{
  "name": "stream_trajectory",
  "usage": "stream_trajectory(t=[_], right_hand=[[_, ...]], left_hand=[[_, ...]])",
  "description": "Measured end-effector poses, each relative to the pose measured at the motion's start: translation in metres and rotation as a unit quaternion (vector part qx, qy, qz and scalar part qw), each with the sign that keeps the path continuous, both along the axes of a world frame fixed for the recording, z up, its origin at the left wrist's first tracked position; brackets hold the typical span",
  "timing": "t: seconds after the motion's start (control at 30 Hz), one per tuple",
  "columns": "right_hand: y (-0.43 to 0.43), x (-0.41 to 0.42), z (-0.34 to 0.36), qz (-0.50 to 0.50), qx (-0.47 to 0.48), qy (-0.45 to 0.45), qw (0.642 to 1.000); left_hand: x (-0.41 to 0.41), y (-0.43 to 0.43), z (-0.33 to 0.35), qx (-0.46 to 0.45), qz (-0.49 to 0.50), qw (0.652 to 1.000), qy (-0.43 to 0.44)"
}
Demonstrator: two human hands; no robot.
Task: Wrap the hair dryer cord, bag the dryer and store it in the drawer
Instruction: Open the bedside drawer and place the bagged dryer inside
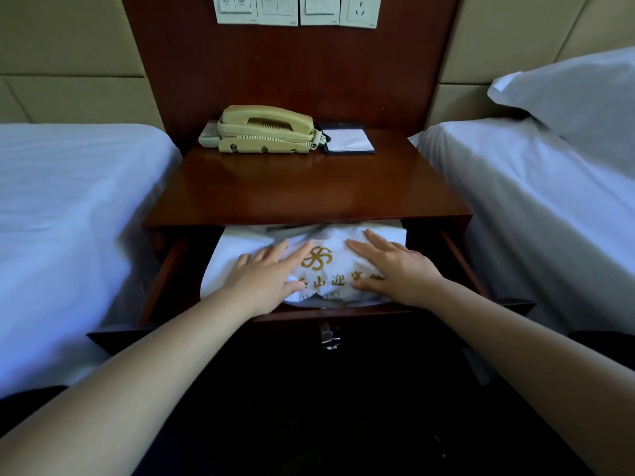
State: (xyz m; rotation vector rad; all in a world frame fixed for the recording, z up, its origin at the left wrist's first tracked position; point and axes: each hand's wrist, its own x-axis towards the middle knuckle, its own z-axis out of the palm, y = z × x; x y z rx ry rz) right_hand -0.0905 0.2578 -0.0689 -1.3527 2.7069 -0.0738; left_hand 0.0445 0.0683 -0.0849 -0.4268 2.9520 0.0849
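A white cloth bag [330,247] with a gold pinwheel logo and gold characters lies bulging inside the open drawer [161,286] of the wooden nightstand. The hair dryer and its cord are hidden; I cannot see them. My left hand [266,273] lies flat on the bag's left half, fingers straight. My right hand [395,266] rests flat on the right half, fingers straight too. The logo shows between the two hands.
A beige corded telephone [261,130] and a dark notepad holder [347,139] sit at the back of the nightstand top [302,187]. White-sheeted beds flank it, left [68,218] and right [536,214]. A metal drawer handle [330,336] hangs on the front.
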Motion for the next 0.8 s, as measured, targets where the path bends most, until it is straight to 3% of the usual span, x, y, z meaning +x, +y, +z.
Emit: stream_trajectory(t=[0.13, 0.23, 0.37, 0.47, 0.57, 0.63, 0.8], right_hand=[[-0.014, 0.004, 0.004, -0.013, -0.01, 0.157, 0.987], [-0.015, 0.014, 0.007, -0.032, -0.033, 0.21, 0.977], [0.007, 0.019, 0.004, -0.038, -0.083, 0.141, 0.986], [0.015, 0.024, 0.017, -0.042, -0.069, 0.048, 0.996], [0.024, 0.023, 0.02, -0.044, -0.041, -0.105, 0.993], [0.031, 0.023, 0.018, -0.043, -0.048, -0.181, 0.981], [0.05, 0.023, 0.0, -0.014, -0.037, -0.224, 0.974]], left_hand=[[-0.005, 0.0, 0.004, -0.041, 0.042, 0.998, 0.003], [-0.004, 0.014, 0.008, -0.084, 0.011, 0.994, 0.065], [0.007, 0.013, 0.004, 0.1, -0.024, 0.986, 0.129], [0.014, 0.007, 0.0, 0.233, -0.017, 0.966, 0.115], [0.02, 0.011, 0.003, 0.215, -0.031, 0.976, -0.003], [0.024, 0.011, 0.005, 0.224, -0.038, 0.973, -0.035], [0.042, 0.003, 0.008, 0.281, -0.02, 0.959, -0.04]])
